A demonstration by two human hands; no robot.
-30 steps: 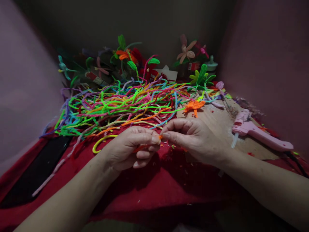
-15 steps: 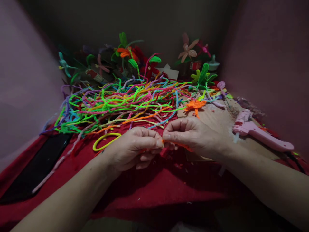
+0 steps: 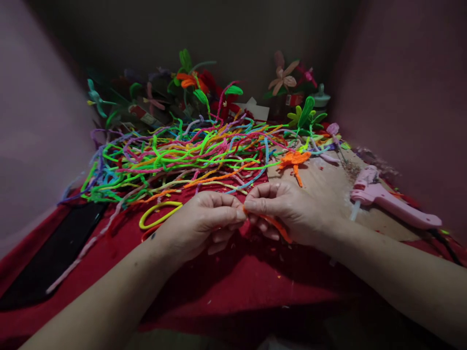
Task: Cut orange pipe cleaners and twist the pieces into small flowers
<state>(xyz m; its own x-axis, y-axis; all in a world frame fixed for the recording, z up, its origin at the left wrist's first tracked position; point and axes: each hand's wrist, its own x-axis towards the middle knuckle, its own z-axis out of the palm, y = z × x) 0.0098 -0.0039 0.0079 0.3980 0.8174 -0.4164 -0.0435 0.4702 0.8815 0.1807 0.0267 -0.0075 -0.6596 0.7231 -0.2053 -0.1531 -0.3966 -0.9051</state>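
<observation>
An orange pipe cleaner (image 3: 274,224) is pinched between my two hands, over the red cloth. The thumb and finger of my left hand (image 3: 213,218) close on its end. Right beside them, my right hand (image 3: 280,209) pinches the same piece, and part of it slants down below that palm. Under my left wrist lie yellow-handled scissors (image 3: 156,214), partly hidden. Beyond my right hand an orange pipe-cleaner flower (image 3: 295,160) rests on a piece of cardboard (image 3: 328,189).
A tangled heap of coloured pipe cleaners (image 3: 189,155) spreads behind my hands. The pink glue gun (image 3: 394,197) lies on the right. On the left is a black flat object (image 3: 54,253). Finished-looking pipe-cleaner flowers (image 3: 282,78) stand at the back.
My right hand has turned a little, so more of the orange pipe cleaner shows beneath it. Both hands stay together in nearly the same place.
</observation>
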